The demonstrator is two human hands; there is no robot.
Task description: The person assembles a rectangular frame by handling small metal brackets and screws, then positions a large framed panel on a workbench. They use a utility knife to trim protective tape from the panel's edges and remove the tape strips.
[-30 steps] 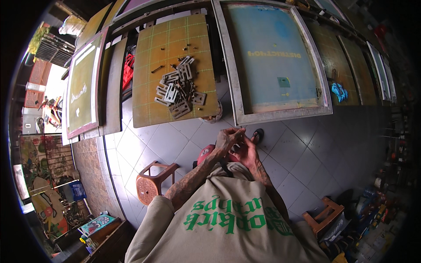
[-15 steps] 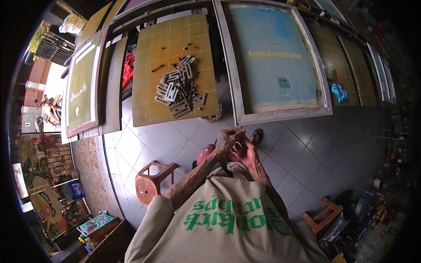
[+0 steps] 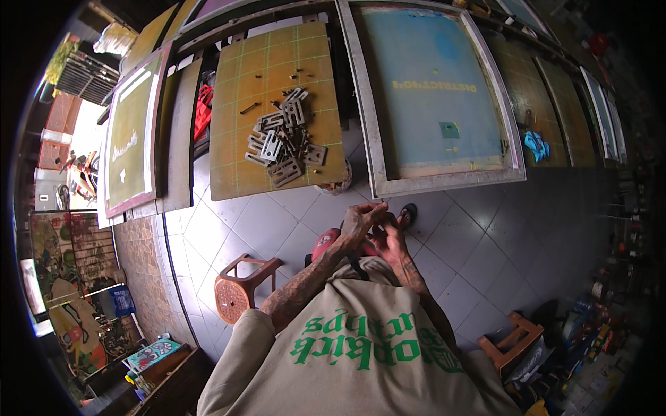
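My left hand (image 3: 360,222) and my right hand (image 3: 390,239) meet in front of my body, just below the near edge of a silk-screen frame (image 3: 451,183). Fingers of both hands are bent and pinched together at the tips; whatever is between them is too small to make out. To the left, on a yellow-brown board (image 3: 232,149) with a green grid, lies a pile of slotted metal plates (image 3: 283,171). Bolts or screws (image 3: 302,142) are mixed into the pile, and a few lie loose around it.
Left of the board stands another printing screen (image 3: 132,139). A crumpled blue cloth or glove (image 3: 536,146) lies on a board at the right. Below, a brown plastic stool (image 3: 236,295) rests on the tiled floor (image 3: 444,298); a second stool (image 3: 512,341) is at the lower right.
My right hand's fingers have shifted slightly upward and closed in toward my left hand. The plates, the board and the screens have stayed put.
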